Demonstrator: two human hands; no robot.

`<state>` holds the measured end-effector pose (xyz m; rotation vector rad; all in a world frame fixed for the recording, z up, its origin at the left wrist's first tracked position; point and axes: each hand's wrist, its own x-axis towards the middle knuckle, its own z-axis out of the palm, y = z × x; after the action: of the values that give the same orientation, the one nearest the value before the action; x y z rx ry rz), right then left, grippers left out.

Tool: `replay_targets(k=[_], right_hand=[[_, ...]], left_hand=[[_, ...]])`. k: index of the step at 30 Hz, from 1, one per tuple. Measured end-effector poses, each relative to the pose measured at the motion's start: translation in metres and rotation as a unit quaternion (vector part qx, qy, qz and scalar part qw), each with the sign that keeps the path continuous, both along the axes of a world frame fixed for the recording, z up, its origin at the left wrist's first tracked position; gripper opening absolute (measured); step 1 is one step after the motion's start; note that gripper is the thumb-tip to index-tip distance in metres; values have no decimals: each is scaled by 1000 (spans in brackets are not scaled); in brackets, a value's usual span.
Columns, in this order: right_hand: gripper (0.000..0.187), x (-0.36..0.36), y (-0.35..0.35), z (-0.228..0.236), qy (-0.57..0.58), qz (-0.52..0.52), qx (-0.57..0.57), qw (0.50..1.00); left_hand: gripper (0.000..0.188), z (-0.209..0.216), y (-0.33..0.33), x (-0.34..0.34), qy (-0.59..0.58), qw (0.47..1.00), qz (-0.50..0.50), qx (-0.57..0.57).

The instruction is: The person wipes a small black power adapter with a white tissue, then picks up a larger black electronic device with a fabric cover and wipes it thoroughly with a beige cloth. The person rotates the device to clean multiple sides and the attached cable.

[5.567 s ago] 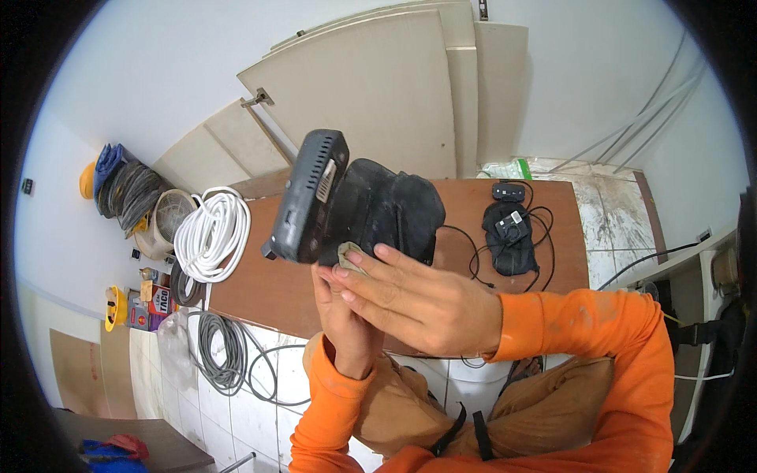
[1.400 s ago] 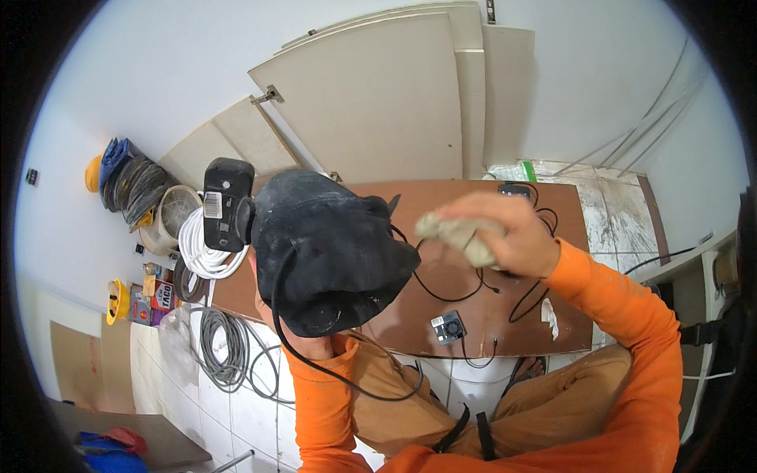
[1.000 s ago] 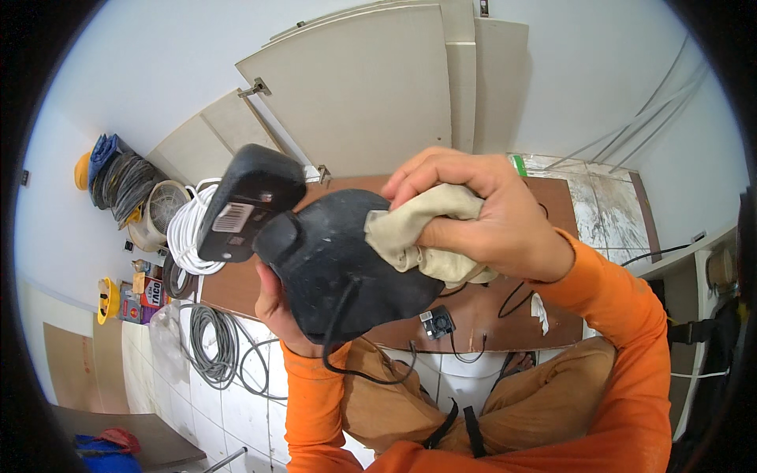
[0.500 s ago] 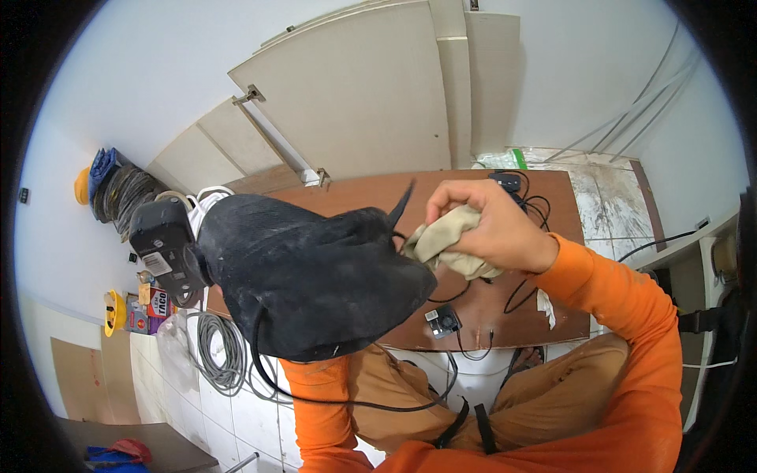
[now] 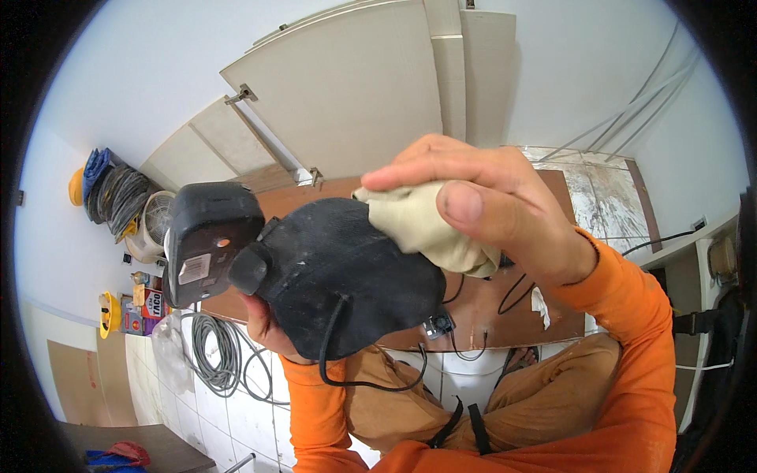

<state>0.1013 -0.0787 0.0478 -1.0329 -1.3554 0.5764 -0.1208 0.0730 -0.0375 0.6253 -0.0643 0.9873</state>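
A black, dusty, fabric-like piece [image 5: 347, 268] hangs in front of me, with a thick black cord looping from its lower part. A black boxy device [image 5: 209, 244] with a white label is joined to its left end. My left hand [image 5: 274, 327] grips the piece from underneath; most of its fingers are hidden behind it. My right hand [image 5: 505, 205] is closed on a crumpled beige cloth [image 5: 426, 225], which touches the upper right of the black piece.
Below is a brown table [image 5: 544, 236] bearing a small black device [image 5: 438, 325], dark cables and a white scrap [image 5: 540, 307]. Beige panels [image 5: 355, 87] lean on the far wall. A grey cable coil [image 5: 217, 355] lies on the tiles at left, near a fan [image 5: 154, 229] and boxes [image 5: 150, 303].
The black piece has turned, its boxy device swinging right and nearer, so my left hand now shows. My right hand has come closer, bringing the cloth onto the piece's upper side.
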Motion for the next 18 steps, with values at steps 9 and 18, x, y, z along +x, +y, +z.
replay_targets(k=[9, 18], right_hand=[[29, -14, 2, -1, 57, -33, -67, 996], [28, -2, -6, -2, -32, 37, -160, 986]], left_hand=[[62, -4, -5, -6, 73, 997, -10, 12], [56, -8, -8, -8, 90, 996, -12, 9]])
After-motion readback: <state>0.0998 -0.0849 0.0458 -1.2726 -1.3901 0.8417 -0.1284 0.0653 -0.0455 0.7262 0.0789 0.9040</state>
